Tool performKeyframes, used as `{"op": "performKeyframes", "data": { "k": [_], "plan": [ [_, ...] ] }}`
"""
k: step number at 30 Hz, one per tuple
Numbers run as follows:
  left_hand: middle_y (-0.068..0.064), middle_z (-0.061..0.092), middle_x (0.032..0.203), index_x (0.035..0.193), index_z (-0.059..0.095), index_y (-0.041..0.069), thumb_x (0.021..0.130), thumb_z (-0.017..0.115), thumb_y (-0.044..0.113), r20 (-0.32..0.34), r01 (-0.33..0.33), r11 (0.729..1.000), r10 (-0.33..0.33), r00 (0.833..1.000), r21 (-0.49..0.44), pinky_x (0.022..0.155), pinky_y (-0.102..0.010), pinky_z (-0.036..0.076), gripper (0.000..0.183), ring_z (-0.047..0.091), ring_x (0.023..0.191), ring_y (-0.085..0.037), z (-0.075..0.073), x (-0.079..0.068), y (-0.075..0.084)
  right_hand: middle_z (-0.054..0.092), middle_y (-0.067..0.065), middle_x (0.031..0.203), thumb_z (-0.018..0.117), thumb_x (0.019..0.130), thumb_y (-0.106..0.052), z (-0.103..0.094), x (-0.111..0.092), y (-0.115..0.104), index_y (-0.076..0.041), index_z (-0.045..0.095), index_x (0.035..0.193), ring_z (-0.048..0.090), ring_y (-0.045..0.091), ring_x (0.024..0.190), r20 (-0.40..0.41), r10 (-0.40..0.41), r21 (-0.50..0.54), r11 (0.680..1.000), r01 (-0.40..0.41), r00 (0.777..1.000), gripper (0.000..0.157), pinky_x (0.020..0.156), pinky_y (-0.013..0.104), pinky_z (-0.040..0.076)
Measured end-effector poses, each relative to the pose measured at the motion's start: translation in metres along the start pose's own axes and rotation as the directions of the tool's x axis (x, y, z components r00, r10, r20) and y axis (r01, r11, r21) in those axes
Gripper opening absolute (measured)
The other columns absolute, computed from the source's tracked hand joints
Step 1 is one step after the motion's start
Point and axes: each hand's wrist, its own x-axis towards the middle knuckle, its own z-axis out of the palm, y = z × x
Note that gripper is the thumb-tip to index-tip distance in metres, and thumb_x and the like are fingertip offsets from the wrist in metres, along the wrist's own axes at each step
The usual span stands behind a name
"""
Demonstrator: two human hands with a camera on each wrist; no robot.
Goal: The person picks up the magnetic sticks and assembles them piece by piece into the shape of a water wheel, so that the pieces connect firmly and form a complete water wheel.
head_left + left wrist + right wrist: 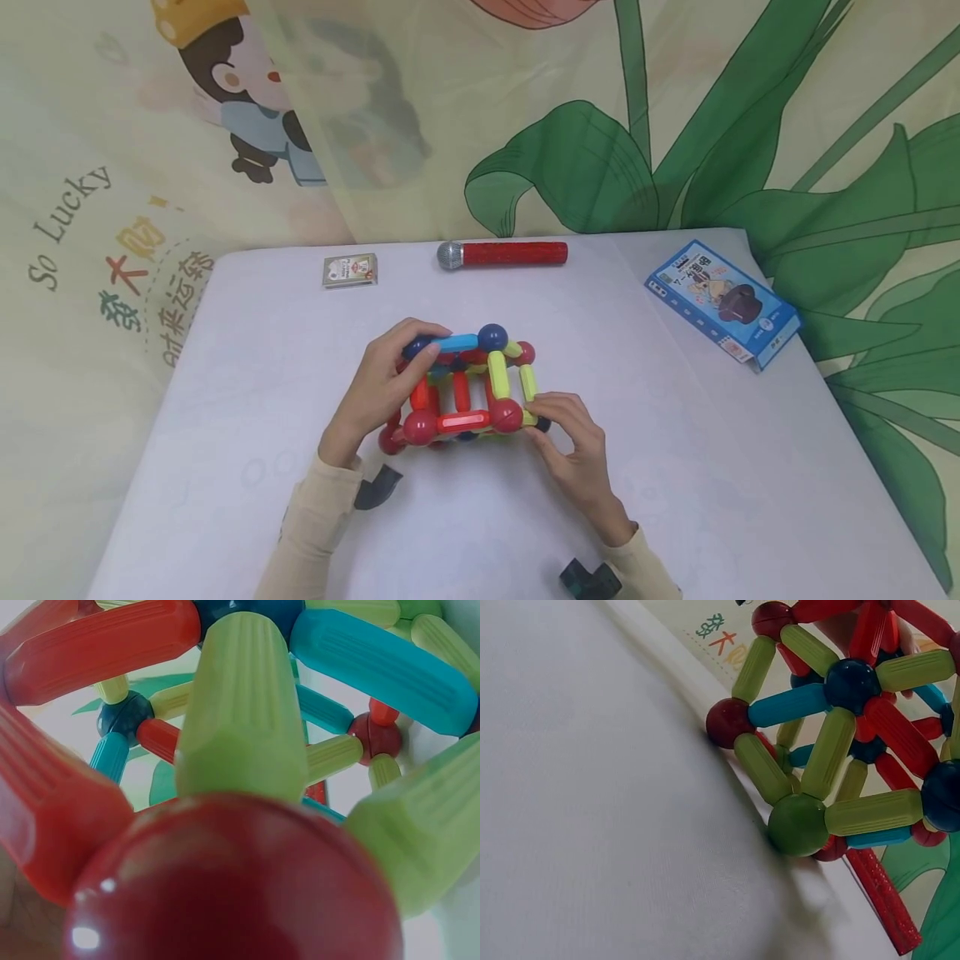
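A frame of magnetic building rods and balls (462,421) is between the two hands over the table. Its rods are red, yellow-green and light blue; its balls are red, dark blue and green. My left hand (375,387) grips its upper left, with the thumb across the top by a blue ball. At the lower right, my right hand (577,450) pinches near a yellow-green rod and a dark ball, partly hidden by the fingers. A large red ball (232,885) fills the left wrist view's foreground. In the right wrist view, a green ball (797,825) forms a low corner.
Along the back of the white-covered table (225,500) lie a small card box (350,271) and a red microphone (513,254) with a silver head. A blue picture box (723,304) sits at the back right. Behind hangs a printed cloth (405,125).
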Motion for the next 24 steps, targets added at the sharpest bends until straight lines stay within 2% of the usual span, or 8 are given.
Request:
{"op": "performKeyframes", "data": {
  "k": [4,7,11,13,15,18,21,24],
  "plan": [
    [-0.001,0.062,0.112,0.119,0.061,0.013,0.093,0.062,0.013,-0.022,-0.006,1.0,0.006,1.0,-0.004,0.083,-0.036,0.056,0.027,0.061,0.1,-0.014,0.0,-0.002,-0.001,0.067,0.014,0.102,0.079,0.065,0.012,-0.001,-0.002,0.001,0.0,0.067,0.107,0.057,0.024,0.106,-0.012,0.014,-0.019,1.0,-0.014,1.0,0.045,0.096,0.021,0.044],
    [-0.002,0.061,0.118,0.122,0.06,0.013,0.093,0.06,0.013,-0.105,-0.015,1.0,0.016,0.994,0.004,0.087,-0.034,0.054,0.029,0.058,0.107,-0.013,-0.004,-0.01,-0.005,0.065,0.014,0.106,0.08,0.065,0.008,-0.004,-0.003,0.002,0.001,0.064,0.11,0.057,0.021,0.107,-0.022,0.048,-0.045,0.998,-0.049,0.999,0.049,0.096,0.02,0.043],
    [-0.004,0.06,0.122,0.125,0.059,0.008,0.093,0.057,0.006,-0.28,0.004,0.999,0.006,0.96,0.034,0.093,-0.023,0.046,0.032,0.055,0.113,-0.01,-0.015,-0.038,-0.016,0.062,0.014,0.107,0.08,0.067,0.008,-0.009,-0.005,-0.002,0.005,0.057,0.115,0.059,0.016,0.102,0.02,0.192,-0.08,0.978,-0.19,0.981,0.054,0.09,0.026,0.05],
    [-0.008,0.061,0.12,0.125,0.057,0.006,0.092,0.056,0.002,-0.316,0.032,0.999,-0.026,0.949,0.014,0.095,-0.018,0.043,0.033,0.056,0.111,-0.007,-0.021,-0.058,-0.024,0.062,0.012,0.107,0.079,0.069,0.009,-0.009,-0.006,-0.004,0.006,0.054,0.116,0.06,0.013,0.098,0.056,0.282,-0.082,0.957,-0.277,0.958,0.053,0.085,0.03,0.054],
    [-0.011,0.061,0.117,0.125,0.054,0.003,0.091,0.056,-0.002,-0.281,0.07,0.996,-0.082,0.956,-0.053,0.092,-0.016,0.044,0.035,0.058,0.108,-0.007,-0.026,-0.079,-0.033,0.063,0.01,0.105,0.078,0.072,0.009,-0.009,-0.008,-0.003,0.005,0.052,0.117,0.062,0.012,0.094,0.085,0.345,-0.055,0.938,-0.341,0.935,0.052,0.082,0.033,0.055],
    [-0.012,0.061,0.117,0.128,0.05,0.003,0.088,0.059,-0.001,-0.113,0.183,0.972,-0.2,0.973,-0.144,0.09,-0.022,0.049,0.041,0.061,0.105,-0.011,-0.028,-0.103,-0.044,0.064,0.004,0.105,0.077,0.075,0.005,-0.008,-0.013,0.003,0.0,0.053,0.116,0.062,0.008,0.094,0.099,0.394,-0.018,0.919,-0.394,0.914,0.048,0.084,0.026,0.054],
    [-0.007,0.063,0.12,0.13,0.05,0.01,0.086,0.068,0.012,0.062,0.338,0.934,-0.333,0.941,-0.118,0.09,-0.036,0.052,0.047,0.062,0.106,-0.017,-0.019,-0.113,-0.05,0.065,0.001,0.105,0.077,0.077,0.001,-0.007,-0.016,0.008,-0.002,0.054,0.115,0.063,0.008,0.095,0.093,0.394,0.008,0.918,-0.397,0.914,0.044,0.085,0.023,0.052],
    [-0.003,0.064,0.119,0.128,0.056,0.016,0.084,0.073,0.026,0.13,0.422,0.905,-0.412,0.902,-0.056,0.09,-0.045,0.052,0.048,0.061,0.109,-0.022,-0.005,-0.112,-0.052,0.065,0.002,0.105,0.077,0.078,-0.001,-0.006,-0.018,0.01,-0.003,0.055,0.115,0.064,0.009,0.095,0.078,0.373,0.014,0.927,-0.375,0.924,0.043,0.085,0.024,0.053]
  ]
}}
